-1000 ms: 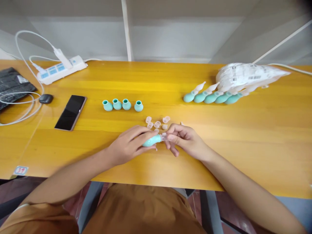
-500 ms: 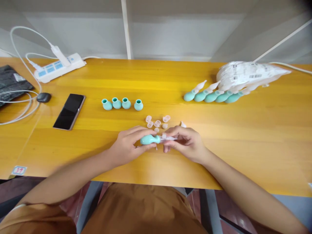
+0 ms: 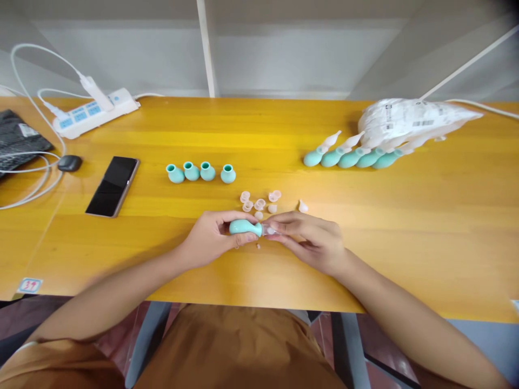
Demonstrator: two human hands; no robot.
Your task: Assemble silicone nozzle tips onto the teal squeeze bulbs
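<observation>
My left hand [image 3: 219,237] is closed around a teal squeeze bulb [image 3: 244,227] that lies sideways, its neck toward the right. At the neck sits a clear nozzle [image 3: 267,230], pinched by the fingers of my right hand [image 3: 310,235], which cover most of it. Just beyond my hands lies a group of small translucent caps [image 3: 260,205]. One pale pointed nozzle [image 3: 303,206] rests by itself above my right hand. Several open-necked teal bulbs [image 3: 207,172] stand farther back on the left.
Teal bulbs with pale nozzles [image 3: 331,156] lie in a row at the back right, against a white plastic bag [image 3: 399,121]. On the left are a phone [image 3: 112,186], a black earbud case [image 3: 70,163], a power strip [image 3: 95,114] and white cables on the wooden table [image 3: 405,243].
My right hand has shifted left toward the bulb's neck, and its fingers now cover more of the nozzle. My left thumb has moved onto the bulb's side.
</observation>
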